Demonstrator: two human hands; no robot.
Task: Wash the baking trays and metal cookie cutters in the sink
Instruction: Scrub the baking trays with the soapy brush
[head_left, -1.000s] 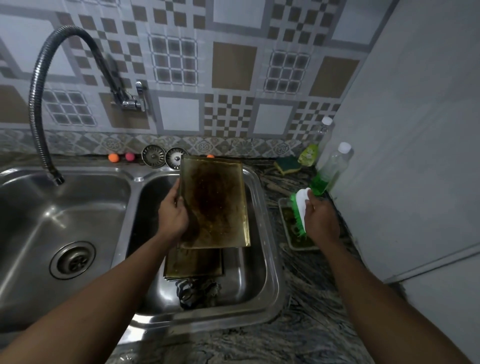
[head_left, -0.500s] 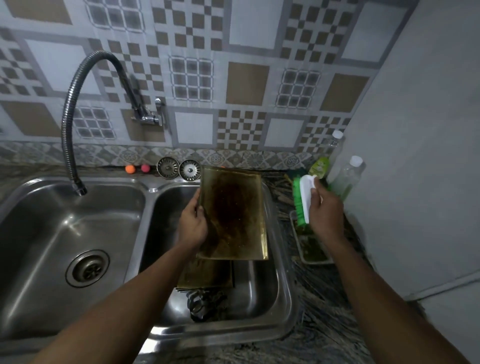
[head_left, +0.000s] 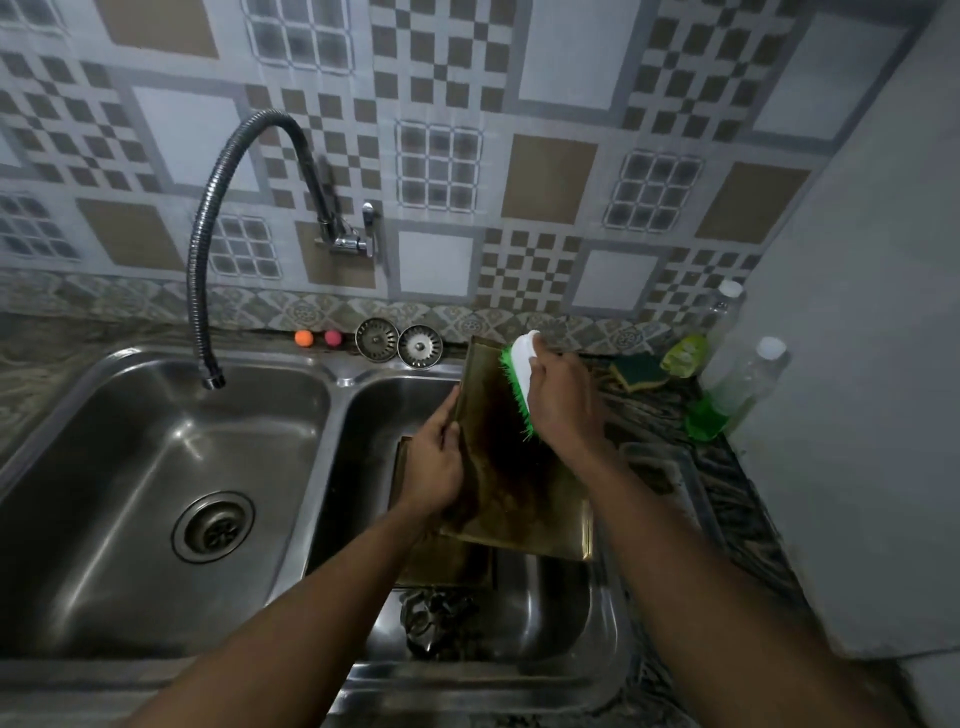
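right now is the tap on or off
Off, it seems: no water falls from the tap spout hanging over the left basin, and none pools round its drain.

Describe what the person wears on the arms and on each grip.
Nothing shows. The left forearm and right forearm are bare to the frame's edge, no sleeves. The left grip and right grip have no gloves; no watch, bracelet or ring is visible.

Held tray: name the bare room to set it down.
Left basin: bare around its drain, below the faucet spout. Right basin: crowded with another tray and cookie cutters. Right counter: sponge and bottles.
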